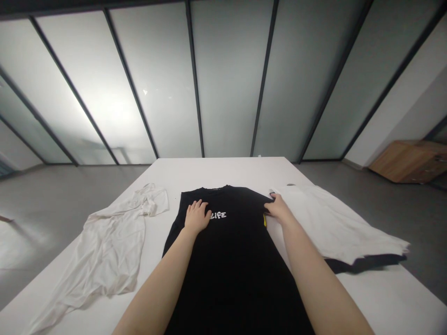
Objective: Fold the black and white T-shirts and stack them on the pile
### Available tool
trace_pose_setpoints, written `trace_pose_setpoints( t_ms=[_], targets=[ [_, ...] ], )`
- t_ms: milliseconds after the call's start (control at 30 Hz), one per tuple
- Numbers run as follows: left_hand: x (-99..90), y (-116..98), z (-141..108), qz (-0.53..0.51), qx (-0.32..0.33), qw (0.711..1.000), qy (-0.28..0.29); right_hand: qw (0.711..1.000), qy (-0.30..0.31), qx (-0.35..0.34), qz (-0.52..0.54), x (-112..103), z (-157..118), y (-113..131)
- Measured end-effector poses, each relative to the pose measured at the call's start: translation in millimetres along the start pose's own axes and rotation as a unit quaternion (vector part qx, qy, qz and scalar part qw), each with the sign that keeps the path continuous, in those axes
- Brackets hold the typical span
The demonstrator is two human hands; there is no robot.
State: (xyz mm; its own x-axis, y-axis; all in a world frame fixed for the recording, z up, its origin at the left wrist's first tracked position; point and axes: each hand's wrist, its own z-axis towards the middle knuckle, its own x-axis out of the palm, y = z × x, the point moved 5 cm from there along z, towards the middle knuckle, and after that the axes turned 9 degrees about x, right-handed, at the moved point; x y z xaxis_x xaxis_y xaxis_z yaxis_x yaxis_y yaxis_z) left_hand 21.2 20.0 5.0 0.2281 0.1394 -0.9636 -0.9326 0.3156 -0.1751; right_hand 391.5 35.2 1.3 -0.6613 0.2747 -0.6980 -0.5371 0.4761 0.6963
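Observation:
A black T-shirt (230,256) lies spread out flat, its neckline at the far end and white lettering across the chest. My left hand (198,216) rests on the chest beside the lettering, fingers stretched out, holding nothing. At the shirt's right sleeve, my right hand (278,208) has thumb and fingers closed on the edge of the black cloth. A small yellow patch shows just below that sleeve. The left sleeve does not stick out from the shirt's side. My forearms cover parts of both sides of the shirt.
On the white table (223,170), a crumpled white garment (115,246) lies to the left. White clothing (331,218) with black cloth under its near edge lies on the right, close to my right forearm. Frosted glass panels (230,79) stand beyond; a wooden cabinet (408,160) is far right.

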Motion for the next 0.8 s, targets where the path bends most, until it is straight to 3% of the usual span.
trace_pose_setpoints(
  t_ms=[133, 267, 500, 633, 800],
  targets=[
    [-0.3, 0.2, -0.6, -0.001, 0.001, 1.000, -0.001, 0.997, 0.021, 0.062, 0.036, -1.5, -6.2, -2.6],
    [0.4, 0.8, -0.7, -0.003, 0.000, 1.000, -0.002, 0.992, 0.079, 0.096, -0.009, -5.6, -11.8, -5.7],
    [-0.1, 0.4, -0.9, 0.005, 0.003, 1.000, -0.007, 0.978, 0.172, 0.092, -0.078, -4.8, -23.5, -5.4],
    [-1.4, -0.6, -1.2, 0.004, 0.000, 1.000, -0.002, 0.976, 0.174, 0.086, -0.099, -7.0, -19.5, -6.0],
    [-3.4, -2.1, -1.4, 0.007, 0.003, 1.000, -0.007, 0.989, 0.125, 0.056, -0.058, -6.1, -9.6, -3.1]
  ],
)
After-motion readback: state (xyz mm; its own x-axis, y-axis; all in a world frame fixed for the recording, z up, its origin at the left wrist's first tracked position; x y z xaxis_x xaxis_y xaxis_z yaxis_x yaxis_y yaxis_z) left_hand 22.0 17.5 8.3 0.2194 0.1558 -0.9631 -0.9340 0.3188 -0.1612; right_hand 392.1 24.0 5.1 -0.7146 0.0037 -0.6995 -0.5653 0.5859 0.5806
